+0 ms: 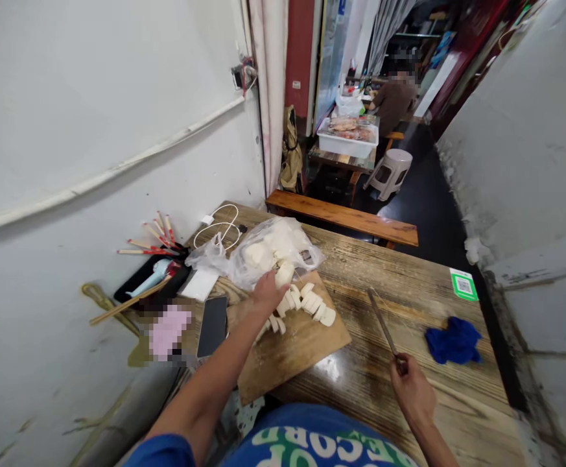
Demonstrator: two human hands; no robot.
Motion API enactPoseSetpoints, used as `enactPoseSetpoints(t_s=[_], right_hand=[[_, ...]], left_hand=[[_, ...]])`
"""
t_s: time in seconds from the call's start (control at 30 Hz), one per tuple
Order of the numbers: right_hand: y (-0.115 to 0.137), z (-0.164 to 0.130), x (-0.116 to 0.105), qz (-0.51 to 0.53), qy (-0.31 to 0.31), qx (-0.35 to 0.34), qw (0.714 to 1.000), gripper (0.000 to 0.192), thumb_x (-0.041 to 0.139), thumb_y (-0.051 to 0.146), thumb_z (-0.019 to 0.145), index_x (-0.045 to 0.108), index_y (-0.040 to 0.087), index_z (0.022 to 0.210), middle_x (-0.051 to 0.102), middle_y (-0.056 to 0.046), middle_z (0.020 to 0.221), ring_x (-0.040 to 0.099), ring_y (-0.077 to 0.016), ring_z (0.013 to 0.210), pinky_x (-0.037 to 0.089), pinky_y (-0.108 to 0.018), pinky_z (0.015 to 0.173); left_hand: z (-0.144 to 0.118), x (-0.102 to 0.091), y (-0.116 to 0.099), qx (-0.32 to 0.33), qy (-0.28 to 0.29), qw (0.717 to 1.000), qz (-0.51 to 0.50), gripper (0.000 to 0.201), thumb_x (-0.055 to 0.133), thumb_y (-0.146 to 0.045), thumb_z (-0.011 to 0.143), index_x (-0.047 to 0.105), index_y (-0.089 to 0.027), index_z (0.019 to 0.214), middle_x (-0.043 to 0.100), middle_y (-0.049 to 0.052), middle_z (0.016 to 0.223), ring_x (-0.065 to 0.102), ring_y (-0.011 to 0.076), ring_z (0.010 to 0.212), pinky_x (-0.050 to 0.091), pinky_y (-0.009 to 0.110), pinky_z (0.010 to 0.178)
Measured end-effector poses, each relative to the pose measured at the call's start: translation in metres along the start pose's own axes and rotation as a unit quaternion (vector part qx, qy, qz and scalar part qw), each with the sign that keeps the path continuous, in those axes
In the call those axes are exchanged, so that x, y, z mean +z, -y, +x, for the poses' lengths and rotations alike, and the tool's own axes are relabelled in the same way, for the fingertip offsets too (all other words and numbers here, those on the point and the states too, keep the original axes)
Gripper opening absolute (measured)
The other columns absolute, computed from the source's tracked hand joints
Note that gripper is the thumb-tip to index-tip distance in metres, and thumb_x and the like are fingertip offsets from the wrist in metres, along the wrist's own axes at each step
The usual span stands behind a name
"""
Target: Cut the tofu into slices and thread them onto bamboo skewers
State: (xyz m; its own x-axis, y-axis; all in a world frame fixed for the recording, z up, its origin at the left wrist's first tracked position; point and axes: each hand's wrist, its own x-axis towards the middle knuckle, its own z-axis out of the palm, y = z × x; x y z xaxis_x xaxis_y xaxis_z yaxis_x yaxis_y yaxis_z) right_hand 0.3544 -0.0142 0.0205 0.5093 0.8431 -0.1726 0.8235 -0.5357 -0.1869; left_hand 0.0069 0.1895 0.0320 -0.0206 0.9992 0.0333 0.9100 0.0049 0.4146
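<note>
My left hand point(266, 290) reaches over the wooden cutting board point(292, 350) and holds a white roll-shaped piece of food point(284, 274) just in front of a clear plastic bag point(273, 250) with more of the same inside. Several white cut slices point(306, 305) lie in a row on the board beside that hand. My right hand point(412, 389) is off to the right of the board, closed around the handle of a knife point(382, 324) whose blade points away from me over the wooden table point(409, 298).
A black phone point(212, 326) lies left of the board, a tray with chopsticks point(156, 243) and a white cable point(219, 227) further left by the wall. A blue cloth point(454, 340) and green QR sticker point(463, 284) lie right. A bench point(341, 217), stool and a seated person are beyond.
</note>
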Motion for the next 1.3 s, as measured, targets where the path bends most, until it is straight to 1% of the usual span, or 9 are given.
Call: enactPoseSetpoints(t_s=[0.13,0.27,0.4,0.53,0.6,0.67,0.87,1.0,1.3], right_hand=[[-0.006,-0.012,-0.002,0.011,0.000,0.001,1.000,0.030,0.041,0.046,0.084,0.053,0.022,0.099,0.066,-0.002,0.080,0.062,-0.0198,0.064,0.032,-0.023,0.048],[-0.013,-0.023,-0.002,0.025,-0.007,-0.011,1.000,0.036,0.037,0.049,0.085,0.053,0.021,0.101,0.066,-0.004,0.083,0.063,-0.0219,0.067,0.036,-0.025,0.050],[-0.009,-0.029,-0.003,0.044,-0.013,-0.062,0.997,0.040,0.034,0.049,0.086,0.055,0.019,0.102,0.067,-0.006,0.082,0.063,-0.0224,0.068,0.041,-0.027,0.054],[0.011,-0.032,-0.007,0.072,-0.035,-0.151,0.985,0.044,0.027,0.047,0.090,0.055,0.015,0.102,0.068,-0.009,0.087,0.064,-0.0219,0.069,0.043,-0.028,0.059],[0.024,-0.034,-0.011,0.088,-0.027,-0.207,0.974,0.044,0.025,0.045,0.092,0.055,0.014,0.101,0.068,-0.010,0.088,0.064,-0.0204,0.068,0.044,-0.028,0.060],[0.037,-0.037,-0.015,0.098,0.002,-0.265,0.959,0.041,0.024,0.040,0.094,0.055,0.014,0.098,0.068,-0.009,0.084,0.064,-0.0183,0.065,0.044,-0.026,0.058],[0.072,-0.051,-0.029,-0.027,0.081,-0.423,0.902,0.033,0.026,0.029,0.094,0.057,0.020,0.090,0.067,-0.002,0.073,0.063,-0.0168,0.058,0.039,-0.024,0.048],[0.083,-0.055,-0.033,-0.100,0.106,-0.470,0.870,0.027,0.032,0.028,0.092,0.058,0.021,0.086,0.064,-0.002,0.067,0.062,-0.0186,0.052,0.031,-0.025,0.042],[0.102,-0.046,-0.061,-0.196,0.168,-0.510,0.820,0.021,0.042,0.010,0.083,0.057,0.023,0.092,0.063,-0.001,0.072,0.062,-0.0179,0.054,0.029,-0.025,0.042]], left_hand=[[0.026,0.012,-0.013,-0.013,0.034,0.999,-0.004,0.058,0.060,-0.033,0.073,0.043,-0.011,0.124,0.057,0.015,0.116,0.052,0.0252,0.107,0.039,0.034,0.090],[0.021,0.000,-0.016,-0.005,0.026,1.000,-0.003,0.054,0.054,-0.030,0.076,0.043,-0.007,0.124,0.056,0.017,0.118,0.053,0.0265,0.108,0.039,0.036,0.092],[-0.014,-0.028,-0.017,0.012,-0.023,1.000,-0.011,0.050,0.048,-0.034,0.081,0.043,-0.009,0.124,0.054,0.015,0.121,0.050,0.0254,0.112,0.039,0.037,0.095],[-0.079,-0.040,-0.010,0.094,-0.161,0.980,-0.062,0.053,0.049,-0.032,0.082,0.037,-0.012,0.129,0.051,0.014,0.125,0.046,0.0241,0.116,0.038,0.039,0.097],[-0.118,-0.034,-0.001,0.100,-0.132,0.983,-0.083,0.056,0.049,-0.030,0.082,0.032,-0.014,0.133,0.049,0.014,0.128,0.046,0.0240,0.117,0.039,0.040,0.097],[-0.157,-0.021,0.010,0.122,-0.032,0.986,-0.107,0.052,0.048,-0.029,0.083,0.034,-0.017,0.132,0.049,0.012,0.128,0.047,0.0236,0.117,0.041,0.040,0.096],[-0.217,0.018,0.031,-0.008,0.060,0.990,-0.130,0.045,0.044,-0.037,0.085,0.046,-0.013,0.122,0.057,0.014,0.118,0.054,0.0247,0.108,0.045,0.043,0.091],[-0.223,0.021,0.035,-0.023,0.014,0.998,-0.063,0.040,0.039,-0.035,0.087,0.050,-0.013,0.118,0.056,0.016,0.117,0.051,0.0273,0.111,0.043,0.048,0.091],[-0.222,0.036,0.042,0.140,-0.062,0.988,-0.035,0.064,0.055,-0.039,0.077,0.032,-0.018,0.133,0.050,0.017,0.122,0.049,0.0297,0.112,0.047,0.046,0.088]])
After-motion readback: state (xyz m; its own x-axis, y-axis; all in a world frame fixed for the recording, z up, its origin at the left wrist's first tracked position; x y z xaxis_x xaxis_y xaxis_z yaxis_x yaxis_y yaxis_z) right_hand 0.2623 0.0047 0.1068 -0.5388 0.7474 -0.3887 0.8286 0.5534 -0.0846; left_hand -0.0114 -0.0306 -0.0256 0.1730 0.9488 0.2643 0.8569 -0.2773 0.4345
